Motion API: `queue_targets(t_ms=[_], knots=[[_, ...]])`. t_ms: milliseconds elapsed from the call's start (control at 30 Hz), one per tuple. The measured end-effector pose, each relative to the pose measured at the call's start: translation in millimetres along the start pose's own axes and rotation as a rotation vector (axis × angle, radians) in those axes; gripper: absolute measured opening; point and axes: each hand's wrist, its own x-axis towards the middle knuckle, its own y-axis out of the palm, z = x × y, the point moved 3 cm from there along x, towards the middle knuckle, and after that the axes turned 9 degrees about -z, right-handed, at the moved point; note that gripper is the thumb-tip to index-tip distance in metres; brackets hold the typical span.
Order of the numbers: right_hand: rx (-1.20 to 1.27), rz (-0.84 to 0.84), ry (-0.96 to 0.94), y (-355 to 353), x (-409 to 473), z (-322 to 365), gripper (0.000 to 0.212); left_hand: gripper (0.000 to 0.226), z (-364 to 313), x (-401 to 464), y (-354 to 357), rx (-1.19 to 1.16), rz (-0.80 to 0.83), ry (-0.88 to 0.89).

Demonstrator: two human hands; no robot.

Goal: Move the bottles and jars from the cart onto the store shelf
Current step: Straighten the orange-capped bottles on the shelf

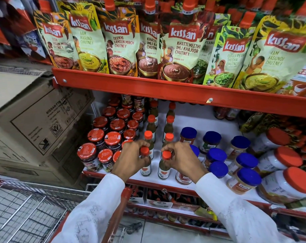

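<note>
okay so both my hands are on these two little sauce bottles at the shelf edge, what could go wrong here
1. Both bottles, left and right, stand near the shelf's front lip; a nudge might tip them off.
2. The left hand is crowded against the red-lidded jars and could knock one.

Jars left of bottles on shelf.

light: bright, even store light from above my head | shadows: dim under the red shelf, at its back | glare: soft sheen on chutney pouches | blur: right-edge jars smeared, centre sharp | distortion: wide-angle bowing at edges
</note>
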Motion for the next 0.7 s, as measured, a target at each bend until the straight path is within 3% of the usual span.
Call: queue_targets(t_ms=[333,500,700], knots=[[0.009,-0.01,-0.009,0,-1,-2,0.046,0.048,-3,-2,0,0.009,0.002,0.006],[0.003,-0.012,-0.022,-4,-8,-5,0.059,0.051,-7,-5,-2,0.019,-0.006,0.018],[-0.037,-0.052,-0.006,-27,-31,-24,0.056,0.047,-35,-9,-4,0.11,-0.114,0.157]])
